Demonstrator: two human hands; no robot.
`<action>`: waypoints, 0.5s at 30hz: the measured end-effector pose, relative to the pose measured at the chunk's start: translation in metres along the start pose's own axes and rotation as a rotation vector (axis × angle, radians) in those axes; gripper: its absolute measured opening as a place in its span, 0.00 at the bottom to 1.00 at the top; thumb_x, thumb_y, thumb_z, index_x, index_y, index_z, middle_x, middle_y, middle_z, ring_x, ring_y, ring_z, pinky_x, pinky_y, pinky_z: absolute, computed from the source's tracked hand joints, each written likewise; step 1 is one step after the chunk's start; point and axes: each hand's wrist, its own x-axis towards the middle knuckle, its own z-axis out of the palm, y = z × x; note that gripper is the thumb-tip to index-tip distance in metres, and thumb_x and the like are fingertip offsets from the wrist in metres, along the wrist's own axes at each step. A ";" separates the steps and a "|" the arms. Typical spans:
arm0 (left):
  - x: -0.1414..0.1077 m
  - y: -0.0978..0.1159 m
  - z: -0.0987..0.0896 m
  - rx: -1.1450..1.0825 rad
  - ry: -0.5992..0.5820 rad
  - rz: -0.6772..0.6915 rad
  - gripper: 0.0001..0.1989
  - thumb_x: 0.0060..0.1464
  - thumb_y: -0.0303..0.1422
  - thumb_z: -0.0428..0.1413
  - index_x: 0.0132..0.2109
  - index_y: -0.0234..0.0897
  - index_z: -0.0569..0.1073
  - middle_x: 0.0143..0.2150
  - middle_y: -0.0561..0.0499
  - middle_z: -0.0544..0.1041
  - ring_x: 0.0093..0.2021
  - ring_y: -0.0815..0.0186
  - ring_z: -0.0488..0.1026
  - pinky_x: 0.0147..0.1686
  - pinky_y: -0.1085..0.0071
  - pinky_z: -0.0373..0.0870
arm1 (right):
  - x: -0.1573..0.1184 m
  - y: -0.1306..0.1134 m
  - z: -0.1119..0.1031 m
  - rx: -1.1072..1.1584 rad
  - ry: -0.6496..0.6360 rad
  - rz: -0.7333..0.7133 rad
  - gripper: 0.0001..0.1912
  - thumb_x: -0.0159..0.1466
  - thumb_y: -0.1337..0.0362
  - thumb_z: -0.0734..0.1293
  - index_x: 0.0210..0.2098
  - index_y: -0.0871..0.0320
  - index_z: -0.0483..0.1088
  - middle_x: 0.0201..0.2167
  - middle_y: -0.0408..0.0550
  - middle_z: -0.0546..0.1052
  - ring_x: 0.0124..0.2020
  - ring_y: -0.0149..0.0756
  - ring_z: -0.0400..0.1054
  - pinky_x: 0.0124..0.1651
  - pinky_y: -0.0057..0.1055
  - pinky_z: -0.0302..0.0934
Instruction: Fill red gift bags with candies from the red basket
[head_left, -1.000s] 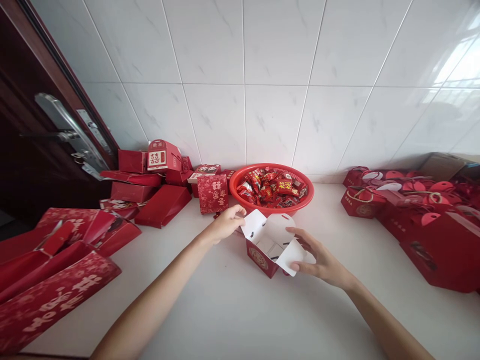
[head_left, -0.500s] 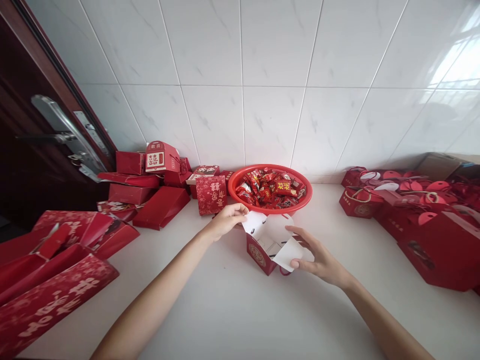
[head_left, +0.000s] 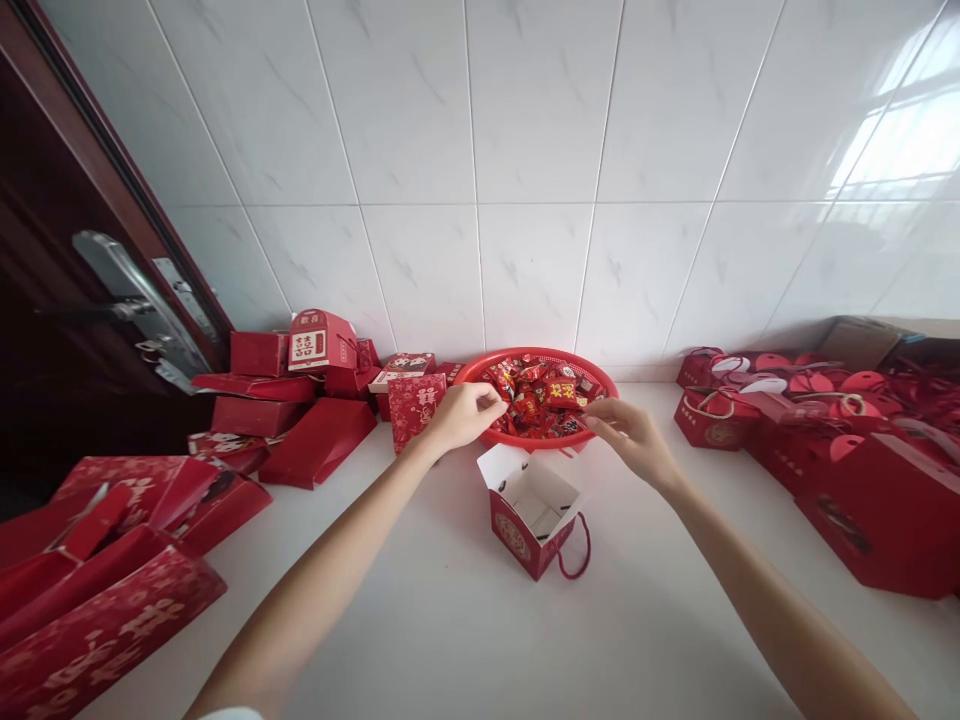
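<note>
An opened red gift box [head_left: 514, 532] stands upright on the white tabletop, its white flaps raised and its dark red cord handle hanging at the right. Just behind it is a red plastic basket [head_left: 609, 386] of wrapped candies [head_left: 529, 405]. My left hand [head_left: 469, 414] reaches over the basket's left rim, thumb and fingers drawn together; anything between them is hidden. From the right, my right hand [head_left: 631, 435] reaches to the basket's edge beside the candies, thumb and fingers slightly apart. Neither hand touches the gift box.
Red boxes [head_left: 319, 440] are piled at the left, by a dark door with a metal handle [head_left: 124, 305]. More red gift boxes [head_left: 718, 420] with cord handles crowd the right side. A tiled wall [head_left: 540, 255] rises behind the basket.
Both hands have let go of the gift box's flaps and moved forward to the basket of candies. The box's cord handle now lies in view at its right side.
</note>
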 end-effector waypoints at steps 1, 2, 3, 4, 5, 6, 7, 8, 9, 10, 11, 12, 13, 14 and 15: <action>0.013 -0.002 0.004 0.029 -0.028 0.005 0.08 0.53 0.35 0.56 0.29 0.38 0.76 0.33 0.48 0.81 0.35 0.59 0.77 0.38 0.67 0.68 | 0.016 0.004 0.005 -0.040 -0.012 -0.001 0.15 0.62 0.51 0.68 0.39 0.55 0.76 0.41 0.52 0.81 0.41 0.47 0.76 0.47 0.45 0.71; 0.025 -0.006 0.009 0.059 -0.066 0.000 0.07 0.52 0.34 0.57 0.28 0.38 0.76 0.32 0.48 0.82 0.35 0.58 0.77 0.38 0.66 0.69 | 0.032 0.008 0.010 -0.101 -0.019 0.030 0.12 0.62 0.54 0.67 0.39 0.56 0.76 0.43 0.53 0.81 0.41 0.47 0.76 0.47 0.44 0.71; 0.037 -0.010 0.013 0.089 -0.124 -0.004 0.06 0.50 0.32 0.58 0.27 0.38 0.77 0.32 0.48 0.82 0.35 0.58 0.78 0.39 0.66 0.69 | 0.046 0.012 0.016 -0.194 -0.011 0.086 0.11 0.62 0.59 0.67 0.41 0.57 0.75 0.44 0.53 0.81 0.43 0.47 0.76 0.48 0.43 0.71; 0.048 -0.016 0.018 0.112 -0.196 -0.004 0.05 0.48 0.31 0.59 0.27 0.39 0.77 0.31 0.48 0.82 0.35 0.58 0.78 0.40 0.66 0.70 | 0.059 0.016 0.022 -0.303 -0.022 0.136 0.13 0.62 0.62 0.66 0.46 0.57 0.74 0.46 0.54 0.80 0.46 0.47 0.76 0.50 0.42 0.70; 0.057 -0.021 0.022 0.121 -0.242 0.003 0.03 0.46 0.29 0.60 0.26 0.39 0.78 0.31 0.49 0.82 0.36 0.58 0.78 0.40 0.67 0.70 | 0.069 0.019 0.027 -0.400 -0.025 0.179 0.17 0.62 0.63 0.66 0.51 0.57 0.73 0.49 0.54 0.79 0.50 0.49 0.74 0.52 0.43 0.69; 0.065 -0.027 0.026 0.130 -0.272 0.008 0.02 0.44 0.28 0.62 0.27 0.40 0.78 0.32 0.50 0.82 0.37 0.58 0.79 0.40 0.68 0.70 | 0.078 0.021 0.032 -0.454 -0.023 0.205 0.21 0.62 0.64 0.66 0.55 0.58 0.71 0.51 0.57 0.79 0.53 0.52 0.73 0.53 0.45 0.68; 0.072 -0.033 0.030 0.142 -0.284 0.007 0.04 0.42 0.27 0.63 0.28 0.41 0.79 0.33 0.50 0.83 0.38 0.57 0.79 0.40 0.69 0.71 | 0.083 0.023 0.035 -0.491 -0.033 0.218 0.25 0.61 0.64 0.67 0.58 0.58 0.69 0.53 0.59 0.78 0.56 0.55 0.71 0.53 0.47 0.67; 0.077 -0.039 0.033 0.157 -0.282 0.003 0.05 0.41 0.27 0.63 0.30 0.41 0.80 0.34 0.50 0.83 0.39 0.57 0.79 0.40 0.69 0.71 | 0.087 0.025 0.038 -0.508 -0.055 0.216 0.28 0.61 0.63 0.68 0.60 0.59 0.67 0.54 0.60 0.77 0.57 0.57 0.70 0.53 0.48 0.66; 0.082 -0.043 0.036 0.175 -0.274 -0.003 0.07 0.41 0.26 0.63 0.32 0.41 0.80 0.35 0.49 0.83 0.40 0.56 0.79 0.41 0.69 0.71 | 0.089 0.026 0.040 -0.514 -0.094 0.205 0.29 0.60 0.63 0.69 0.60 0.58 0.68 0.53 0.60 0.77 0.57 0.59 0.69 0.53 0.48 0.66; 0.087 -0.047 0.039 0.194 -0.262 -0.009 0.10 0.42 0.26 0.63 0.35 0.41 0.81 0.37 0.48 0.83 0.41 0.55 0.79 0.42 0.68 0.71 | 0.090 0.026 0.042 -0.523 -0.147 0.190 0.28 0.59 0.63 0.70 0.59 0.56 0.69 0.53 0.58 0.78 0.56 0.59 0.70 0.52 0.47 0.66; 0.091 -0.049 0.042 0.213 -0.247 -0.015 0.13 0.44 0.26 0.62 0.40 0.41 0.81 0.40 0.47 0.83 0.43 0.55 0.79 0.43 0.67 0.71 | 0.090 0.027 0.042 -0.534 -0.202 0.174 0.26 0.58 0.63 0.71 0.57 0.54 0.72 0.51 0.56 0.79 0.55 0.58 0.71 0.51 0.47 0.66; 0.096 -0.051 0.045 0.231 -0.229 -0.021 0.17 0.45 0.26 0.62 0.45 0.41 0.80 0.44 0.46 0.83 0.46 0.54 0.78 0.46 0.66 0.71 | 0.089 0.027 0.043 -0.545 -0.251 0.158 0.24 0.57 0.63 0.72 0.54 0.51 0.74 0.50 0.53 0.80 0.54 0.57 0.72 0.51 0.47 0.66; 0.101 -0.051 0.048 0.248 -0.207 -0.027 0.22 0.46 0.26 0.61 0.52 0.40 0.78 0.49 0.44 0.81 0.50 0.53 0.77 0.49 0.64 0.70 | 0.087 0.026 0.042 -0.555 -0.290 0.145 0.22 0.56 0.63 0.72 0.51 0.49 0.76 0.48 0.51 0.81 0.53 0.57 0.72 0.51 0.47 0.65; 0.106 -0.050 0.051 0.264 -0.181 -0.036 0.28 0.47 0.26 0.61 0.58 0.40 0.75 0.54 0.41 0.79 0.54 0.51 0.75 0.52 0.63 0.69 | 0.086 0.025 0.042 -0.564 -0.317 0.133 0.20 0.57 0.63 0.72 0.50 0.48 0.77 0.47 0.50 0.81 0.52 0.57 0.73 0.52 0.47 0.64; 0.111 -0.048 0.054 0.280 -0.152 -0.049 0.32 0.49 0.27 0.61 0.62 0.39 0.71 0.58 0.39 0.75 0.58 0.49 0.72 0.55 0.60 0.67 | 0.085 0.024 0.042 -0.573 -0.336 0.124 0.19 0.58 0.63 0.71 0.49 0.47 0.78 0.47 0.49 0.81 0.52 0.56 0.73 0.52 0.48 0.64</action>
